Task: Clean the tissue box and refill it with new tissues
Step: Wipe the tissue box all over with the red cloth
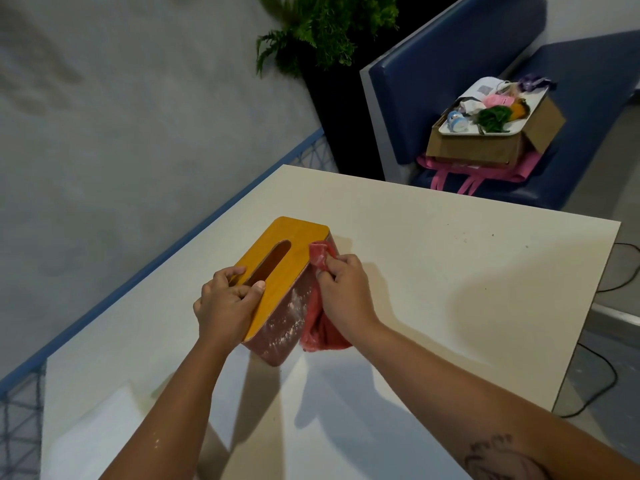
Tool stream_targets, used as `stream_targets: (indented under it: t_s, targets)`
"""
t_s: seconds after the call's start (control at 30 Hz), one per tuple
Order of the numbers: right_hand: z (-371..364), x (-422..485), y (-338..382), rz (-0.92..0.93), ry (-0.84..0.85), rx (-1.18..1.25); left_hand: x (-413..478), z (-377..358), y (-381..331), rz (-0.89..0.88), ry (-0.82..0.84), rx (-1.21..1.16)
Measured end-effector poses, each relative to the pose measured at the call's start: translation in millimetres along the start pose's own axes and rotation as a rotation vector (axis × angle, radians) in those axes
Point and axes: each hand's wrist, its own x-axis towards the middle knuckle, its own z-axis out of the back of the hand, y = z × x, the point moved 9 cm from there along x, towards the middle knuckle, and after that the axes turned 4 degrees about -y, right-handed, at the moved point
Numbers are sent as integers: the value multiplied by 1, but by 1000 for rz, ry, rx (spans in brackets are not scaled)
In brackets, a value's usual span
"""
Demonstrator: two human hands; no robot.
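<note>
The tissue box [282,271] stands on the white table [450,271], with a yellow wooden lid, a long slot in the top and a reddish side smeared with white streaks. My left hand [227,303] grips the near end of the lid, thumb at the slot. My right hand [346,289] is closed on a red cloth [320,327], which is pressed against the box's right side. No tissues show in the slot.
A blue bench seat [588,109] beyond the table carries a cardboard box [491,147] topped by a tray of small items, on a pink bag. A potted fern [325,29] stands in the corner. Cables [606,375] lie on the floor to the right.
</note>
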Motion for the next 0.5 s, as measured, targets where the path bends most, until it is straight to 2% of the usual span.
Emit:
stream_targets:
  t_s: [0.13, 0.3, 0.4, 0.5]
  targets:
    - [-2, 11, -33, -173, -52, -6, -2, 3, -2, 4, -13, -3]
    - [-5, 1, -49, -283, 84, -121, -4, 5, -7, 13, -20, -5]
    - [-3, 4, -41, -380, 106, -49, -3, 5, -6, 16, -17, -9]
    - [-3, -1, -23, -360, 79, 85, -2, 3, -4, 5, -13, 1]
